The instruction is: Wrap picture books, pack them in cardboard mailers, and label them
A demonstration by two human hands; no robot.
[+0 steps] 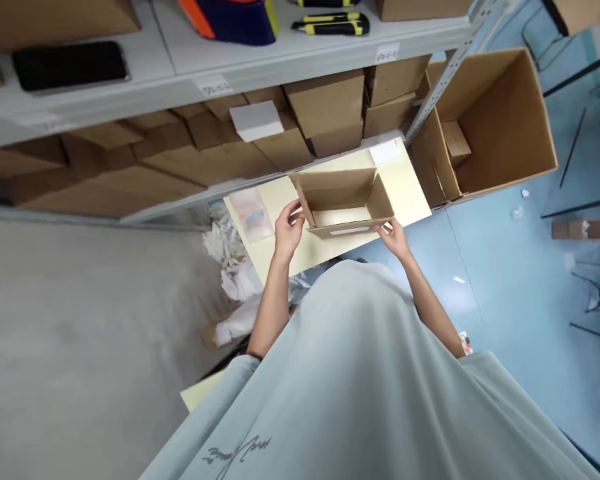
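Observation:
A small cardboard box [337, 190] is between my two hands over a pale yellow tabletop [410, 193]. Its walls stand up, and a pale surface shows at the bottom. A white label [350, 230] is on the side facing me. My left hand [289, 230] grips the left end of the box, thumb and fingers curled at its edge. At the near right corner, my right hand [393, 238] pinches the cardboard. To the left of the box lies a clear plastic packet [251, 215] with something blue on it.
Several cardboard boxes [325, 100] fill the lower shelf beyond the table. On the shelf above lie a phone [70, 65] and yellow-black utility knives [333, 25]. A large open carton [510, 127] stands right, beside the shelf post. Crumpled white paper [240, 277] is heaped left of the table.

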